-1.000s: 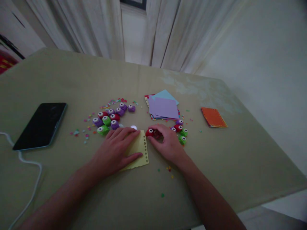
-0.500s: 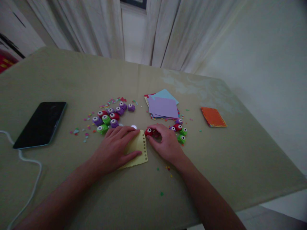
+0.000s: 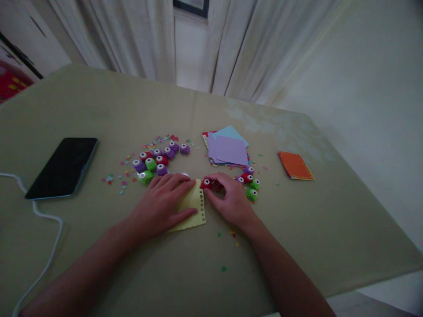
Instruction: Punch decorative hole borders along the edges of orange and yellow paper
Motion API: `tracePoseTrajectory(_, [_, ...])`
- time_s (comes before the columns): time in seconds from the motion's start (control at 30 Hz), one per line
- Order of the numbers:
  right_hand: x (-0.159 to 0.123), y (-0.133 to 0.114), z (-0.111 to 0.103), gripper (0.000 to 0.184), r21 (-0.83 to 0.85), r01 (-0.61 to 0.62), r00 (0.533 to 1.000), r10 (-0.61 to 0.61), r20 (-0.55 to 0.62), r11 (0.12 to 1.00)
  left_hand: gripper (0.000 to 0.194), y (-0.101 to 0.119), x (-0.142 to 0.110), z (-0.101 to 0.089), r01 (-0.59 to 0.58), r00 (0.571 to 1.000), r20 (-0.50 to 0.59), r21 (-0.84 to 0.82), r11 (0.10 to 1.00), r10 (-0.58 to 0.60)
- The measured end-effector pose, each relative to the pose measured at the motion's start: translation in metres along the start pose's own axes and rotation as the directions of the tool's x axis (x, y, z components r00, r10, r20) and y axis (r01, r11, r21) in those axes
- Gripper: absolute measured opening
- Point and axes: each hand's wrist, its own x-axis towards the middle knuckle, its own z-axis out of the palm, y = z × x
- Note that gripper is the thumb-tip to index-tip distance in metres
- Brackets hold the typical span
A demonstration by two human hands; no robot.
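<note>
My left hand (image 3: 163, 202) lies flat with fingers spread on a yellow paper sheet (image 3: 192, 207), pressing it to the table. A row of small punched holes runs along the sheet's right edge. My right hand (image 3: 231, 198) is closed around a small red paper punch (image 3: 207, 183) set at the top of that edge. Beside my right hand lie a few more little punches (image 3: 248, 180), red, green and purple.
A cluster of several purple, green and red punches (image 3: 155, 160) sits left of centre amid coloured paper confetti (image 3: 115, 180). A stack of coloured sheets (image 3: 229, 149), an orange pad (image 3: 295, 165), a black phone (image 3: 64, 167) and a white cable (image 3: 46, 229) lie on the olive tablecloth (image 3: 297, 229).
Both hands stay on the yellow sheet and the red punch. The view has shifted slightly, and the right hand with the punch sits a little nearer the sheet's top corner.
</note>
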Motion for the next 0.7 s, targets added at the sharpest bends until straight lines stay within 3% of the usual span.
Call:
tracePoseTrajectory(0.33, [0.0002,-0.0002,-0.0007,0.025,-0.001,0.019,0.999,-0.019,0.048,1.0,0.059,0.0021,-0.0006,-0.0004,-0.012,1.0,0.006,0.025,1.0,0.012])
tracePoseTrajectory(0.5, [0.0002,0.0013,0.0011,0.025,-0.004,-0.024,1.0,0.024,-0.008,1.0,0.063,0.002,-0.0013,0.0005,-0.037,0.999,0.031,-0.01,0.999,0.038])
tracePoseTrajectory(0.7, [0.0009,0.0029,-0.0002,0.025,-0.005,-0.021,1.0,0.021,0.008,1.0,0.066,0.0002,-0.0019,0.002,-0.036,0.998,0.043,-0.015,0.999,0.037])
